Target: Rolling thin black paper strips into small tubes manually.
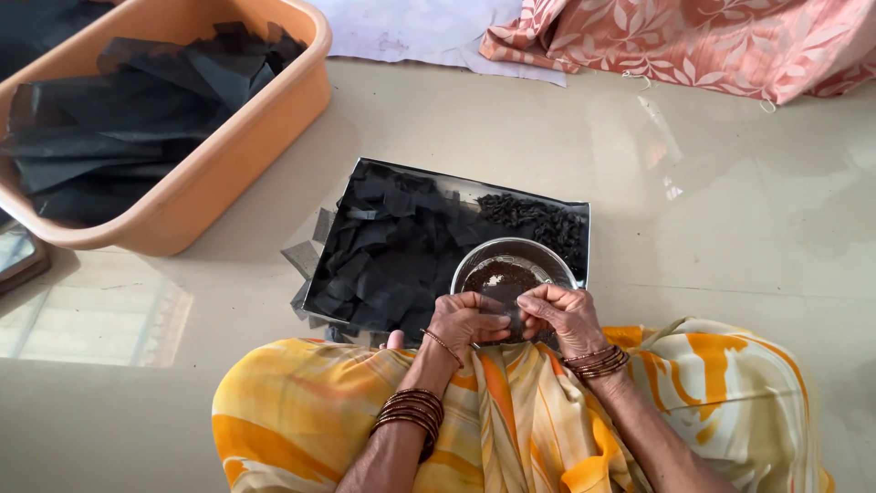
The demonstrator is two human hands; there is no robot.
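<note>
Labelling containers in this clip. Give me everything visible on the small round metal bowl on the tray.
The metal bowl is small, round and shiny, steel by its look. It sits upright at the near right corner of the flat metal tray, beside dark cut leaf pieces and a pile of dark rolled bits. It holds brown granular filling. Its near rim is hidden by the left hand and right hand, which pinch a dark leaf piece over it; contact with the bowl cannot be told.

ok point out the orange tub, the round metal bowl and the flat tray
orange tub (239,137), head view, on its outer side wall
round metal bowl (538,254), head view, on its far rim
flat tray (511,192), head view, on its bare far edge
</note>
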